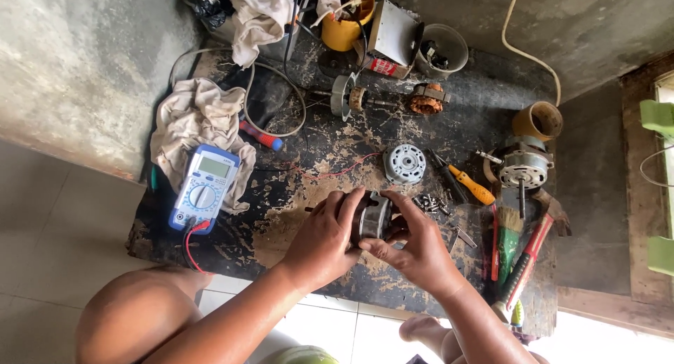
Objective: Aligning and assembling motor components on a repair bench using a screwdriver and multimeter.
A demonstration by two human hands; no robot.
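Note:
A small round metal motor body (372, 220) is held between both hands just above a worn black board (295, 195). My left hand (321, 239) wraps its left side with fingers over the top. My right hand (415, 241) grips its right side, thumb underneath. A silver motor end cap (405, 163) lies just beyond, with a pile of small screws (432, 203) to the right of the hands. A thin red wire (330, 171) runs across the board behind the hands.
A blue multimeter (203, 187) with leads rests on a rag (191, 118) at left. An orange-handled screwdriver (469, 185), a brush (510, 237), pliers and another motor (523, 167) lie at right. A rotor (351, 97), a copper-wound stator (427, 101), cups and a box stand at the back. My knee (133, 318) is at lower left.

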